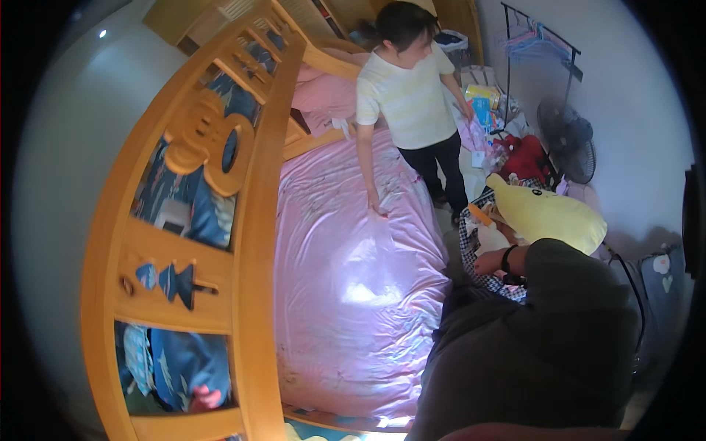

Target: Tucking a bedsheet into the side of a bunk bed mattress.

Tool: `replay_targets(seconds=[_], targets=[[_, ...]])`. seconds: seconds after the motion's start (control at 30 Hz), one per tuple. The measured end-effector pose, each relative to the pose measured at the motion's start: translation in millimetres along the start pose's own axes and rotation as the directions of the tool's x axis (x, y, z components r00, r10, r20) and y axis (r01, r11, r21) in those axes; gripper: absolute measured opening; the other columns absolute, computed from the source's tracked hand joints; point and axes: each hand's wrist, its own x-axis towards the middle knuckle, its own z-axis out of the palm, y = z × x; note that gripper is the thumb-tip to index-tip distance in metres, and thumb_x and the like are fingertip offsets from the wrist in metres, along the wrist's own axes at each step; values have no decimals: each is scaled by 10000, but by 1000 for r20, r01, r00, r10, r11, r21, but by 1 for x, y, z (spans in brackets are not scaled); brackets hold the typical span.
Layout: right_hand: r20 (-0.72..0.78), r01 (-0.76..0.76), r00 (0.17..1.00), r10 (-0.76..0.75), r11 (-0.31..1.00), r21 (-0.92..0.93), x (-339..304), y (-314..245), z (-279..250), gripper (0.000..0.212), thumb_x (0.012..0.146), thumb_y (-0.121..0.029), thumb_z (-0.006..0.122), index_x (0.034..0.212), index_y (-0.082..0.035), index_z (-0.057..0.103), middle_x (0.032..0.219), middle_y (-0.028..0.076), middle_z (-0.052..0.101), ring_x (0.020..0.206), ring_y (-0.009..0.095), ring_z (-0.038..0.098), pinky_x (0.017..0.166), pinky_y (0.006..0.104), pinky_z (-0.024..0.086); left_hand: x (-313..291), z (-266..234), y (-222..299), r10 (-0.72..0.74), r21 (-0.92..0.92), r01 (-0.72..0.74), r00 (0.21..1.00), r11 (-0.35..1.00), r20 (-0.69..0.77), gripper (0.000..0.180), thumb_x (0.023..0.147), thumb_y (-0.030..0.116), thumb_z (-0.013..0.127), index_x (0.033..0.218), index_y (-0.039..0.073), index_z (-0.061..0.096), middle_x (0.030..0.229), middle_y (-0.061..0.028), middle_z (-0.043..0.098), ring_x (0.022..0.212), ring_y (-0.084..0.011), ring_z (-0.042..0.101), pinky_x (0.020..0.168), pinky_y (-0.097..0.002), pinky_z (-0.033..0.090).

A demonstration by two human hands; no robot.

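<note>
My right hand, with a black band at the wrist, reaches out to the right of the bed. Its fingers are curled against a white soft thing with an orange end. This lies over a black-and-white checked cloth, which looks like the side of a container. A large yellow plush cushion with a small face lies just beyond my forearm. The exact grip is small and partly hidden. My left hand is out of sight, and my dark shirt fills the lower right.
A pink-sheeted bed lies to the left, behind a wooden bunk rail. Another person stands at its far side, one hand low over the sheet. A black fan, a hanger rack and a red bag-like item stand at the right.
</note>
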Motion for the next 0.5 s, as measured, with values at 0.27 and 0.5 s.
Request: replay_targets(seconds=[0.27, 0.5], targets=[[-695, 471, 447, -564, 808, -353, 59, -71, -205, 337, 1025, -236, 560, 1253, 4, 618, 1111, 183, 674, 906, 293, 647, 830, 449, 518, 94, 7, 51, 205, 277, -148, 960, 949, -192, 525, 997, 283, 601, 1393, -36, 472, 1343, -242, 575, 1200, -325, 592, 1041, -399, 503], [-960, 629, -192, 204, 777, 39, 28, -114, -373, 606, 964, -234, 710, 1461, -23, 435, 1368, 144, 579, 1275, 244, 553, 1074, 367, 432, 124, -2, 53, 318, 370, -205, 907, 906, -277, 511, 1001, 262, 597, 1402, -32, 476, 1370, -241, 558, 1224, -326, 572, 1058, -392, 482]])
